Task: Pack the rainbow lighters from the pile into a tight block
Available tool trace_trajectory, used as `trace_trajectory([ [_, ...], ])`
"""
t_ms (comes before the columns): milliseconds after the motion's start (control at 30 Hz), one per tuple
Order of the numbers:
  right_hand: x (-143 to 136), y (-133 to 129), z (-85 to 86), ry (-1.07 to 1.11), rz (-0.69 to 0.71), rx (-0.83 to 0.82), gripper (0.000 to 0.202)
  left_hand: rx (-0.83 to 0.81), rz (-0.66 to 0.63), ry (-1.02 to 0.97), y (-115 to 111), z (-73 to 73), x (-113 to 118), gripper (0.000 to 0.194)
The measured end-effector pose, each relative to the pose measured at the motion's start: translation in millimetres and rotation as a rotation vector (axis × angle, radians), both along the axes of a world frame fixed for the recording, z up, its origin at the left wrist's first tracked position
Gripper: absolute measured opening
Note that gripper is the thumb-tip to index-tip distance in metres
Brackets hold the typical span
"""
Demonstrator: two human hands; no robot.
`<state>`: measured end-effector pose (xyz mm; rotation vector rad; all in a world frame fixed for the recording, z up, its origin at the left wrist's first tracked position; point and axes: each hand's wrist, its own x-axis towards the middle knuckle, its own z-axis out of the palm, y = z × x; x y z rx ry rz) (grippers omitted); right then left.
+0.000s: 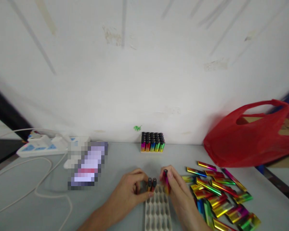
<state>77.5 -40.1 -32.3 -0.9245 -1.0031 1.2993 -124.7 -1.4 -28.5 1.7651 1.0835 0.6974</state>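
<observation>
A pale tray (pixel 158 210) with rows of slots lies in front of me. Two black-topped lighters (pixel 152 183) stand upright side by side at its far left end. My left hand (pixel 132 187) is curled around them from the left, thumb in front and index finger behind. Between the fingers of my right hand (pixel 174 183) is a magenta lighter (pixel 167 183) with a black top, held upright over the tray's far right corner. Its lower end is partly hidden by my hand. The nearer slots of the tray hold nothing.
Shiny multicoloured lighter casings (pixel 221 189) are heaped at right. A block of upright lighters (pixel 153 142) stands by the wall. A red plastic bag (pixel 250 138) sits at far right. At left lie a pixelated phone (pixel 90 163), a power strip (pixel 43 148) and white cables (pixel 49 175).
</observation>
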Motion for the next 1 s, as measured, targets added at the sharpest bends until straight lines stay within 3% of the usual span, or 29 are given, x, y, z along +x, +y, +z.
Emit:
trace_trajectory([
  [167, 0, -8, 13.1, -0.201, 0.028, -0.023, 0.041, 0.012, -0.003, -0.007, -2, 3.5, 2, 0.015],
  [267, 0, -7, 10.9, -0.221, 0.037, -0.022, 0.039, 0.014, -0.014, -0.012, -3, 4.1, 4, 0.023],
  [467, 0, -2, -0.6, -0.238, 0.052, 0.057, 0.031, 0.014, -0.001, 0.024, -6, 0.5, 5, 0.018],
  [633, -1, 0, 3.7, -0.256, -0.039, 0.076, 0.035, 0.025, -0.015, 0.013, -4, -2.3, 5, 0.016],
  [800, -2, 1, 7.0, -0.227, 0.022, -0.025, 0.042, 0.017, -0.015, 0.018, -3, -4.2, 5, 0.013],
  [1000, 0, -2, 8.4, -0.323, 0.051, 0.006, 0.037, 0.026, -0.001, 0.012, -3, -4.6, 5, 0.016],
])
